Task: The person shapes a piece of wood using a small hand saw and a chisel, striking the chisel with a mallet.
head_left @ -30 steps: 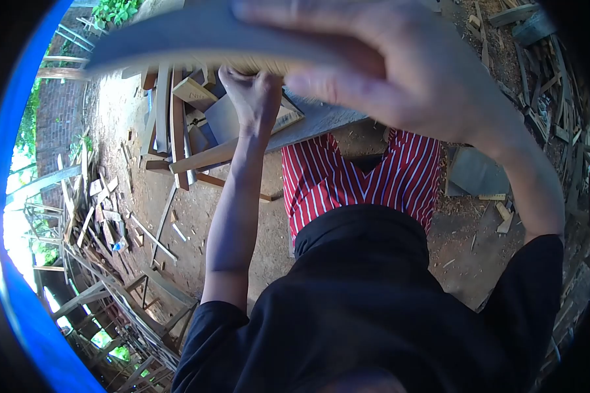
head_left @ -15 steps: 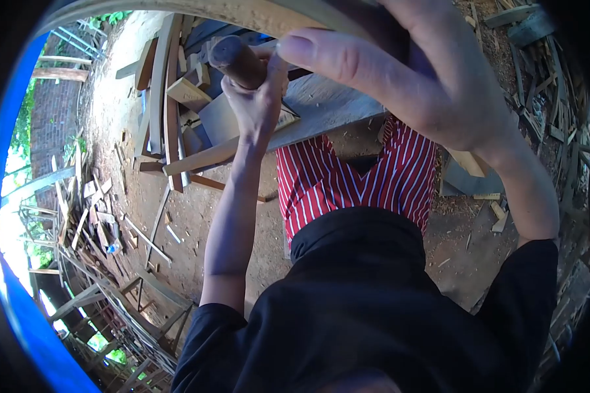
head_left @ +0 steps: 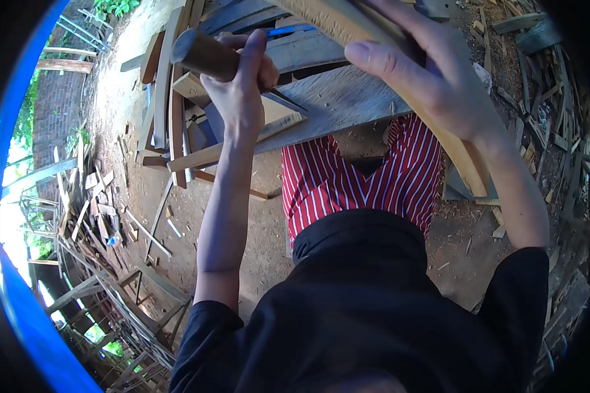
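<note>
The left hand [head_left: 239,85] is closed tight around a round wooden handle [head_left: 200,54], its butt end pointing up and left. The right hand [head_left: 432,78] clamps a long wooden strip [head_left: 469,160], thumb on the near face and fingers wrapped over the far edge. The strip runs on a slant from the top of the view down past the wrist, and its lower end is beside the person's right thigh.

Half a second ago the strip arched across the top of the view. It has since swung down to this steep diagonal. The left hand has shifted left, and the handle has tipped from nearly upright to a lean.

Nearest the camera are the black shirt [head_left: 373,308] and the red-and-white striped shorts [head_left: 360,177]. Beyond the knees lies a pale plank [head_left: 337,101], with a flat board [head_left: 282,118] and an offcut block [head_left: 191,86] beside it under the left hand. Any marks on these pieces are too small to read. Farther out, scrap timber [head_left: 98,216] litters the bare earth [head_left: 255,216], and a brick wall [head_left: 52,118] stands at the far left.
</note>
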Demonstrator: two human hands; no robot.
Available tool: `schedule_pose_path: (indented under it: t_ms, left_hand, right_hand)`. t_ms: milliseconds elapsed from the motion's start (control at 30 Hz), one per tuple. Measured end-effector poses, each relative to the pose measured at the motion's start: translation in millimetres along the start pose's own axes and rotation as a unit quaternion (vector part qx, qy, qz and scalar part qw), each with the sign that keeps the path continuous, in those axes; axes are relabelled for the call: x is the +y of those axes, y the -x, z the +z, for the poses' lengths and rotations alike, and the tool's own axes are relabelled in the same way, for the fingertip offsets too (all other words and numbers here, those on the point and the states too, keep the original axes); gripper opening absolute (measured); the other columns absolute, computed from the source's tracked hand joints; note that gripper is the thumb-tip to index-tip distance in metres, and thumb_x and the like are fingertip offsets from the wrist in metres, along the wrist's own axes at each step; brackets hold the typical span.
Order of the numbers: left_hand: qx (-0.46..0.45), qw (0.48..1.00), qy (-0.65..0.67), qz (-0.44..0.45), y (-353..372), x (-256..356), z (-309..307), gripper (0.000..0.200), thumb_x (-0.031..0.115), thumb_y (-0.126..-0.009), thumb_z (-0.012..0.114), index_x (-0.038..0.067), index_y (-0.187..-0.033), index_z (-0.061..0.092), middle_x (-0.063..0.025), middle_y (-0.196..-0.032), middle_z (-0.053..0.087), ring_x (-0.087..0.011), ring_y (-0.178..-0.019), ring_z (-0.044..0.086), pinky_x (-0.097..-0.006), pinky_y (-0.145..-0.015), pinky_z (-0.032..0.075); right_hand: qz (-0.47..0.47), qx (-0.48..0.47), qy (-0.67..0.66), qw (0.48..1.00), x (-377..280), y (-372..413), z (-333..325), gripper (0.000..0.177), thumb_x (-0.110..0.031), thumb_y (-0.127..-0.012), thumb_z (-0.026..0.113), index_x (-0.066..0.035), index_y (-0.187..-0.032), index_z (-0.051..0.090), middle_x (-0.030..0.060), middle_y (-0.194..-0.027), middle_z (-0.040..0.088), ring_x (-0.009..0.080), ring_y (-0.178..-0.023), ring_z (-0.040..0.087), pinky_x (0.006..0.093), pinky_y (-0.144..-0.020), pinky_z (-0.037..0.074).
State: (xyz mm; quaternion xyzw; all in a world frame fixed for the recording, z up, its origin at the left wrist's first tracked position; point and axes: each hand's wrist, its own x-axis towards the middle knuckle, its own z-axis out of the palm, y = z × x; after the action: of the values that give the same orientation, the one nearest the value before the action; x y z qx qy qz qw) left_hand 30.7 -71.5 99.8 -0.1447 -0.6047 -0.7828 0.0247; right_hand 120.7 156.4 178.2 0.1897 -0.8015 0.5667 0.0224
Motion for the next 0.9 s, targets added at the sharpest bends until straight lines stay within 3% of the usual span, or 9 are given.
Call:
schedule_pose_path:
  t_ms: [167,300,400,500,567,700,800,867,900]
  left_hand:
    - [-0.011,0.999,-0.038,-0.015,3.1,-9.0,0.3,0.02,0.017,-0.089,0.073,0.002,-0.087,0.061,-0.0018,-0.054,0.054,-0.008,-0.045,0.048,-0.0234,-0.043,0.038]
    - [-0.011,0.998,-0.049,-0.027,3.6,-6.0,4.8,0.021,0.019,-0.088,0.074,0.002,-0.088,0.062,-0.0016,-0.054,0.054,-0.0075,-0.045,0.048,-0.0229,-0.043,0.038]
    - [-0.017,0.997,-0.069,-0.021,2.9,-4.2,9.1,0.022,0.02,-0.088,0.074,0.001,-0.088,0.062,-0.0014,-0.054,0.054,-0.007,-0.045,0.048,-0.0231,-0.043,0.038]
    - [-0.025,0.993,-0.108,-0.026,2.1,-2.2,12.3,0.013,0.01,-0.091,0.066,0.002,-0.092,0.056,-0.0036,-0.057,0.049,-0.0109,-0.047,0.045,-0.0281,-0.046,0.036]
    - [-0.028,0.996,-0.083,-0.03,-0.9,-6.7,9.1,0.022,0.02,-0.088,0.074,0.002,-0.088,0.063,-0.0013,-0.055,0.055,-0.0067,-0.046,0.049,-0.0224,-0.045,0.04]
    - [-0.044,0.994,-0.101,-0.02,0.2,-5.9,15.7,0.02,0.019,-0.088,0.073,0.002,-0.086,0.064,-0.0008,-0.056,0.055,-0.0064,-0.047,0.05,-0.0222,-0.046,0.04]
    - [-0.052,0.991,-0.123,-0.018,7.3,1.6,23.5,0.015,0.014,-0.088,0.071,0.001,-0.084,0.065,0.0002,-0.058,0.057,-0.006,-0.05,0.053,-0.0219,-0.048,0.042]
    - [-0.029,0.992,-0.118,-0.008,12.2,0.5,28.5,0.015,0.014,-0.088,0.07,0.001,-0.083,0.064,0.0002,-0.059,0.058,-0.0057,-0.051,0.053,-0.0216,-0.048,0.043]
    - [-0.006,0.994,-0.113,0.001,13.5,-0.5,29.1,0.015,0.013,-0.087,0.07,0.0,-0.083,0.064,0.0002,-0.06,0.058,-0.0054,-0.052,0.054,-0.0213,-0.049,0.043]
  right_hand:
    - [0.058,-0.072,-0.039,0.995,-13.2,4.8,-8.2,0.079,-0.05,-0.095,0.056,-0.003,-0.153,0.027,0.0233,-0.127,0.06,0.0279,-0.103,0.066,0.0398,-0.091,0.051]
    - [0.066,-0.037,-0.021,0.997,1.0,1.4,-0.6,0.079,-0.049,-0.096,0.056,-0.004,-0.153,0.026,0.0231,-0.125,0.061,0.0275,-0.101,0.067,0.0392,-0.09,0.051]
    - [0.152,-0.06,-0.098,0.982,-7.1,-6.1,-2.6,0.079,-0.05,-0.096,0.056,-0.004,-0.153,0.027,0.0231,-0.126,0.06,0.0276,-0.102,0.067,0.0397,-0.09,0.051]
    - [0.176,0.0,-0.07,0.982,-8.0,-5.6,3.2,0.079,-0.049,-0.095,0.056,-0.003,-0.152,0.027,0.0236,-0.125,0.061,0.0275,-0.102,0.067,0.0401,-0.091,0.051]
    - [0.035,-0.03,-0.032,0.998,4.2,3.4,1.5,0.077,-0.048,-0.096,0.056,-0.003,-0.152,0.028,0.0246,-0.124,0.061,0.0289,-0.102,0.067,0.0417,-0.093,0.051]
    - [0.061,0.009,-0.052,0.997,3.9,-8.4,3.6,0.075,-0.045,-0.095,0.057,-0.002,-0.151,0.029,0.0237,-0.119,0.064,0.0275,-0.094,0.07,0.0388,-0.086,0.055]
    - [-0.049,0.046,-0.07,0.995,-35.2,-14.4,-0.7,0.074,-0.041,-0.094,0.06,-0.002,-0.15,0.032,0.0209,-0.109,0.068,0.0243,-0.082,0.072,0.0349,-0.073,0.059]
    - [-0.267,0.028,0.074,0.96,-27.8,-22.1,0.3,0.071,-0.033,-0.094,0.062,0.0,-0.149,0.033,0.0197,-0.099,0.07,0.0231,-0.076,0.072,0.0318,-0.063,0.059]
    - [-0.269,0.029,0.074,0.96,-24.0,-20.0,-5.8,0.071,-0.033,-0.094,0.062,0.0,-0.149,0.033,0.0197,-0.099,0.07,0.0231,-0.076,0.072,0.0318,-0.063,0.059]
